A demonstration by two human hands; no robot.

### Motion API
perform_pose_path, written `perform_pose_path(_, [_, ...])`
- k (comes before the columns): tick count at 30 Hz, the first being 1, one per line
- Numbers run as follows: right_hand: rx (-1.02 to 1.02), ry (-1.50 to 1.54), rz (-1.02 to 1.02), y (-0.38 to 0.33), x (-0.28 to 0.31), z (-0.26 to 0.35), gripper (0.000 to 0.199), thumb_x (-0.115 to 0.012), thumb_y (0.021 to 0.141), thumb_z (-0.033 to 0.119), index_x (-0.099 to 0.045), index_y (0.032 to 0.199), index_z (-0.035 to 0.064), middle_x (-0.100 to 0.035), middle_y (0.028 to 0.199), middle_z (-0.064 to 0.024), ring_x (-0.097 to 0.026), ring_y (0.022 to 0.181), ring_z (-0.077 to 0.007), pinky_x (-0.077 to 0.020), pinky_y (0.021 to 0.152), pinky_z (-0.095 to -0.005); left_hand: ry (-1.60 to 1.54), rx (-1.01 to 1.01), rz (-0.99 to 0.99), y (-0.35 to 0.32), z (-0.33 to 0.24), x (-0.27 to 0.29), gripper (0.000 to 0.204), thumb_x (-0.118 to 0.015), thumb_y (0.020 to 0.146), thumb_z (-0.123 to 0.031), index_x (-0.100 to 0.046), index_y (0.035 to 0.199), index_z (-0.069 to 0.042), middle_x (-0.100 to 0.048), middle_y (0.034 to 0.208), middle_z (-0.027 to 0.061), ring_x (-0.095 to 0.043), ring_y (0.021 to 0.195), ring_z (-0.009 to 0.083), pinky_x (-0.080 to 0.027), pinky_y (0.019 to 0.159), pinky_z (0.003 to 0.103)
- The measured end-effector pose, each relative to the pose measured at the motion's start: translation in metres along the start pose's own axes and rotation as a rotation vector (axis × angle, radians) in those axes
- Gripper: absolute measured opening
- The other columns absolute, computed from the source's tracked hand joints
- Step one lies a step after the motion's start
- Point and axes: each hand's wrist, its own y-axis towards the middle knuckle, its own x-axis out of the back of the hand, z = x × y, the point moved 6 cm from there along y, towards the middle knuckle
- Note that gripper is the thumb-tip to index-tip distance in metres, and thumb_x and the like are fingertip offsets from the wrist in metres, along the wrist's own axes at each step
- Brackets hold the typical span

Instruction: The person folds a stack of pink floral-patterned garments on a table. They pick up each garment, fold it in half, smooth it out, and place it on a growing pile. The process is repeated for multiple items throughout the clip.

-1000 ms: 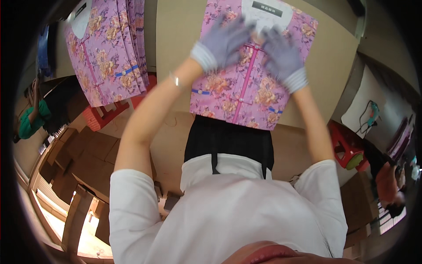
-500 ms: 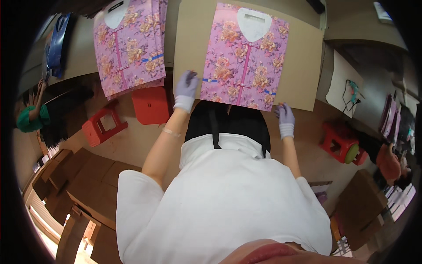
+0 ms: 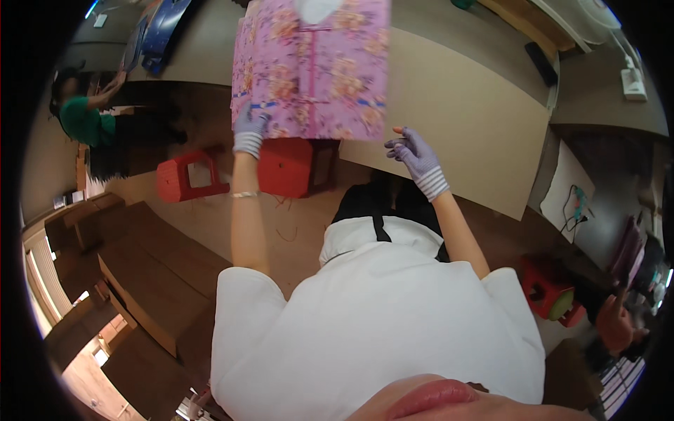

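Package (image 3: 344,77), flat, pink-floral, shirt-patterned, sat upper centre of frame; purple-gloved left hand (image 3: 250,126) touched its lower-left corner, grip untellable; right hand (image 3: 415,156) empty, fingers parted. Level support was judged best against bending.

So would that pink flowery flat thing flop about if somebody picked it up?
Probably not much: the pink flowery piece has a fairly straight lower edge, so it's likely somewhat stiff. It's probably light for its size, since it looks flat, without bulges.
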Motion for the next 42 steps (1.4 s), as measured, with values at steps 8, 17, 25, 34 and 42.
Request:
perform_pose_path(8, [0.109,-0.738,-0.713,-0.037,0.277,-0.063,0.032,-0.057,0.091,0.017,-0.058,0.118,-0.0014,-0.066,0.114,-0.0185,-0.062,0.109,-0.0299,-0.0485,0.094,-0.0372,1.238,-0.053,-0.376,0.06,-0.07,0.039,0.06,-0.069,0.079,-0.037,-0.054,0.128,-0.007,-0.056,0.128,0.018,-0.057,0.115,0.0339,-0.046,0.097,0.045])
perform_pose_path(17, [-0.791,-1.241,-0.955,-0.074,0.372,-0.04,0.067,-0.053,0.087,0.053,-0.047,0.134,0.0047,-0.043,0.143,-0.0167,-0.05,0.125,-0.0344,-0.0399,0.103,-0.0533,1.32,-0.696,0.66,-0.133,-0.016,-0.295,0.049,-0.063,0.084,-0.034,-0.059,0.125,-0.007,-0.022,0.156,0.0156,-0.017,0.145,0.0383,-0.02,0.113,0.059])
perform_pose_path(25, [0.235,-0.814,-1.03,-0.155,0.256,0.093,0.027,-0.063,0.088,0.008,-0.062,0.114,0.0031,-0.068,0.105,-0.0082,-0.064,0.101,-0.0251,-0.0484,0.091,-0.0328,0.981,-0.51,0.523,-0.087,-0.028,-0.263,0.066,-0.067,0.082,-0.031,-0.047,0.135,0.002,-0.029,0.152,0.0214,-0.023,0.142,0.0392,-0.024,0.114,0.05])
perform_pose_path(34, [0.057,-0.404,-1.082,-0.247,0.406,0.054,0.029,-0.067,0.09,0.012,-0.062,0.114,-0.0037,-0.065,0.103,-0.006,-0.06,0.094,-0.012,-0.0469,0.087,-0.0251,-0.025,0.02,0.148,0.008,-0.067,-0.191,0.03,-0.068,0.087,-0.005,-0.063,0.115,0.007,-0.069,0.107,0.0123,-0.065,0.094,0.0171,-0.051,0.086,0.027])
perform_pose_path(42, [0.026,-0.988,-0.824,-0.13,0.262,0.119,0.041,-0.055,0.09,0.004,-0.054,0.13,-0.0009,-0.059,0.129,-0.0188,-0.058,0.12,-0.0227,-0.0432,0.102,-0.029,0.536,-0.638,0.143,-0.06,-0.176,-0.226,0.03,-0.066,0.083,-0.013,-0.066,0.111,-0.001,-0.066,0.111,0.0184,-0.064,0.099,0.0345,-0.051,0.089,0.038])
